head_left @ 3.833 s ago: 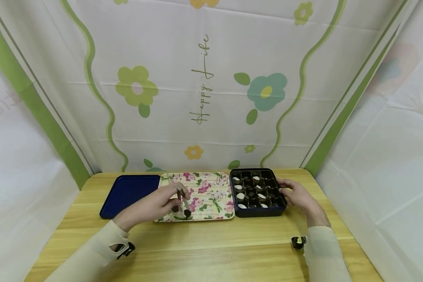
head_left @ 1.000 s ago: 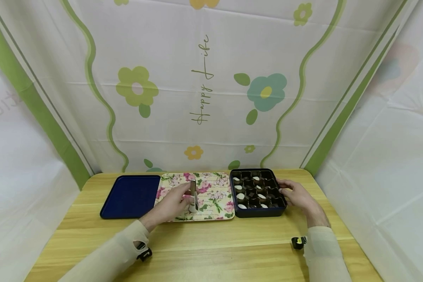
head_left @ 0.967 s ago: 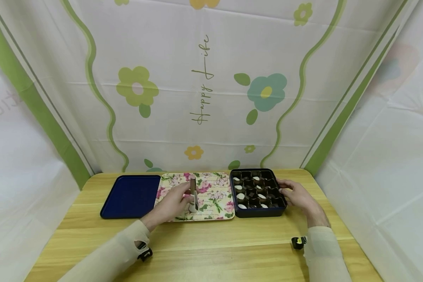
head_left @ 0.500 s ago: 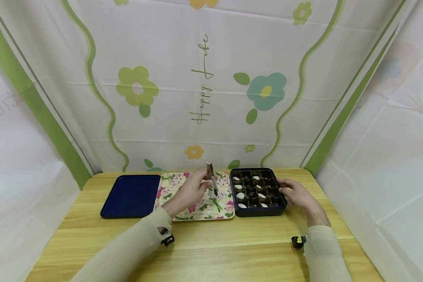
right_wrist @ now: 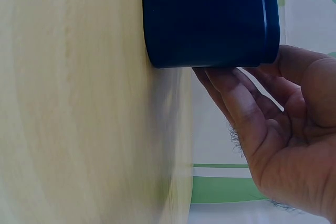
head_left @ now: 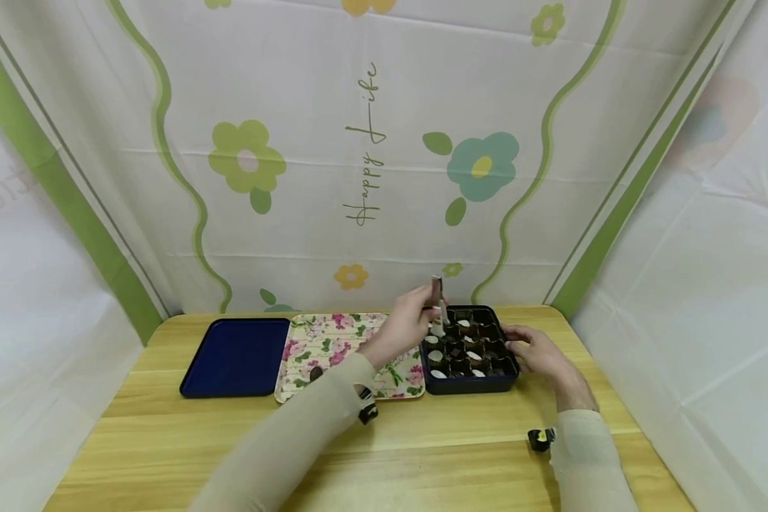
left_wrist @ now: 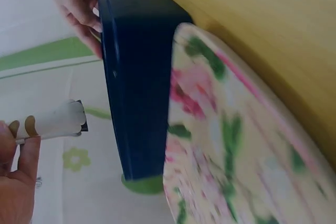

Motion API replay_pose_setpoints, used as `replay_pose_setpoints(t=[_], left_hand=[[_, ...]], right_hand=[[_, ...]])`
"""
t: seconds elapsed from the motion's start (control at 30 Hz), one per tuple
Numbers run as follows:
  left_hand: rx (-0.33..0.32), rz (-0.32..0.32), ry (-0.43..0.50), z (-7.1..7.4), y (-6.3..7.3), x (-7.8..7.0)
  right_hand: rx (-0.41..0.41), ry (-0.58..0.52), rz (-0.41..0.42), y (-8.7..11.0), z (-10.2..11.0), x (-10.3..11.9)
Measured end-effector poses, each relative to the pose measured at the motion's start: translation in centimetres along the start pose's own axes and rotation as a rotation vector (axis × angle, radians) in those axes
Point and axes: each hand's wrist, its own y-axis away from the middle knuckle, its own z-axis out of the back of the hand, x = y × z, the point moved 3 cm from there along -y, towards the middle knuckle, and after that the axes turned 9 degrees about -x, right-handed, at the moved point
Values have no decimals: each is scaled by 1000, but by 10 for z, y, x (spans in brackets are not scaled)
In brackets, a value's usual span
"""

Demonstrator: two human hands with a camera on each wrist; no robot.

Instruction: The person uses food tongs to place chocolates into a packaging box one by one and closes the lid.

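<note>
My left hand grips a pair of metal tongs above the back left of a dark blue box. In the left wrist view, a small dark piece shows at the scalloped ends of the tongs. A black insert divides the box into compartments holding white and dark chocolates; the tongs and hand cover part of its left column. My right hand touches the box's right side with its fingertips, as the right wrist view shows. One dark chocolate lies on a floral tray.
A dark blue lid-like tray lies flat left of the floral tray. All stand near the back of the wooden table. A white printed curtain hangs close behind, and white fabric walls stand on both sides.
My left hand has carried the tongs from the floral tray rightward to over the box. One of the two dark chocolates has left the tray. My right hand has stayed at the box.
</note>
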Motion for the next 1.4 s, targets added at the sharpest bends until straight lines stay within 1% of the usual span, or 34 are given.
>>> replay_pose_setpoints(t=[0.13, 0.2, 0.3, 0.4, 0.57, 0.63, 0.7, 0.87, 0.97, 1.1, 1.23, 1.4], left_hand=[[-1, 13, 44, -23, -16, -10], [-1, 31, 70, -35, -23, -14], [0, 50, 97, -53, -31, -19], [4, 73, 113, -69, -36, -21], [2, 70, 61, -91, -43, -19], [0, 67, 31, -96, -45, -18], [7, 72, 34, -100, -45, -18], [18, 104, 100, -101, -44, -18], [16, 112, 117, -100, -44, -20], [21, 125, 129, -94, -43, -20], [30, 135, 154, -81, -38, -18], [19, 115, 150, -52, -31, -12]], right_hand=[[-3, -6, -9, 1, 0, 0], [-6, -10, -15, 1, 0, 0], [-9, -8, -18, 1, 1, -1], [-8, 3, -18, 1, 1, 0], [-3, 26, -15, 0, 0, 1], [-1, 24, -10, 0, 0, 3], [3, 16, -7, -1, -1, 4], [9, 3, 0, -3, -1, 4], [8, 0, 0, -3, 0, 3], [6, -2, -7, -2, 0, 2], [-3, 17, -10, -1, 1, 2], [-12, 21, -11, -1, 1, 2]])
